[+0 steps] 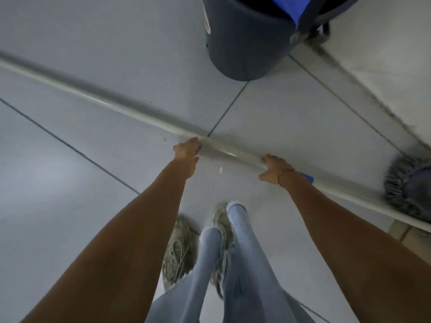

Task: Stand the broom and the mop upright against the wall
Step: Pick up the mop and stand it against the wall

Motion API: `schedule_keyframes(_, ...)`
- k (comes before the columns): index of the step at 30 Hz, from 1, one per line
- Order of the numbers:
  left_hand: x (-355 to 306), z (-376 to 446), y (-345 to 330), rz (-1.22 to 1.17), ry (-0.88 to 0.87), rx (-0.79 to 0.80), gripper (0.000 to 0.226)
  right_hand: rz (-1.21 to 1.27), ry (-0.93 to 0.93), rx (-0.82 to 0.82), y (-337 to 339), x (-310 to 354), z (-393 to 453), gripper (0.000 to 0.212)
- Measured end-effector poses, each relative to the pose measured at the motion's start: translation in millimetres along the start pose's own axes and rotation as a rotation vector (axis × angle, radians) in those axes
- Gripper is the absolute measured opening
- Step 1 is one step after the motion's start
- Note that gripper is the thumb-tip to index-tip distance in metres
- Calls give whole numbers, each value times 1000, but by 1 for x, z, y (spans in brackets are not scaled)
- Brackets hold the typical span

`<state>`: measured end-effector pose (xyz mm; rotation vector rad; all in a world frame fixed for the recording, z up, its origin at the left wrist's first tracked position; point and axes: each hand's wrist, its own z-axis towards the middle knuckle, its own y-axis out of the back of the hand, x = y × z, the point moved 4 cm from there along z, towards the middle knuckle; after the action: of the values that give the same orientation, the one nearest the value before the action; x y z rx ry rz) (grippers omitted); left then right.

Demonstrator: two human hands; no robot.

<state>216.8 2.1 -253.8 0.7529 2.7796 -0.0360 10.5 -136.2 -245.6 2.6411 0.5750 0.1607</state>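
A long white handle runs across the tiled floor from the far left to the right edge, low over the tiles. My left hand is closed around it near the middle. My right hand, with a thin bracelet at the wrist, grips the same handle further right, next to a small blue part. A grey stringy mop head lies on the floor at the right edge, beside the handle's right stretch. I cannot tell whether the handle belongs to it. No broom head shows.
A dark round bin with a blue liner stands at the top centre. The wall rises at the upper right, with a dirty joint at its base. My two feet in pale shoes stand below my hands.
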Motion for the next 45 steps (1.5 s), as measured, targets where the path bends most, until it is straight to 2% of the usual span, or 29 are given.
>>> schedule_keyframes(3,-6,22,0,-210,-38,21,17,49,-12,6,-8,-15,20,46)
schedule_keyframes(6,-20,12,-2,-211,-38,79,18,107,-27,-53,-1,-18,13,43)
schedule_keyframes(9,-36,-32,-1,-242,-102,99,15,126,-53,-157,19,-16,-25,47)
schedule_keyframes(12,-60,-107,-6,-252,-181,187,3,154,-100,-229,50,-22,-85,42)
schedule_keyframes(15,-75,-190,-18,-162,-266,307,30,197,-142,-247,74,-38,-148,27)
schedule_keyframes(19,-97,-308,-42,-1,-408,489,36,257,-169,-256,119,-56,-237,20)
schedule_keyframes(23,-137,-426,-78,77,-540,644,21,249,-166,-314,181,-66,-322,21)
schedule_keyframes(28,-190,-546,-128,186,-732,786,28,329,-184,-475,238,-87,-394,26)
schedule_keyframes(31,-211,-632,-166,221,-827,925,29,467,-279,-570,258,-114,-447,26)
schedule_keyframes(33,-207,-693,-193,272,-871,1059,27,575,-336,-643,265,-139,-486,25)
schedule_keyframes(37,-186,-774,-243,341,-918,1232,36,824,-392,-796,267,-178,-535,26)
schedule_keyframes(45,-82,-911,-318,583,-998,1452,43,1374,-334,-985,240,-251,-626,23)
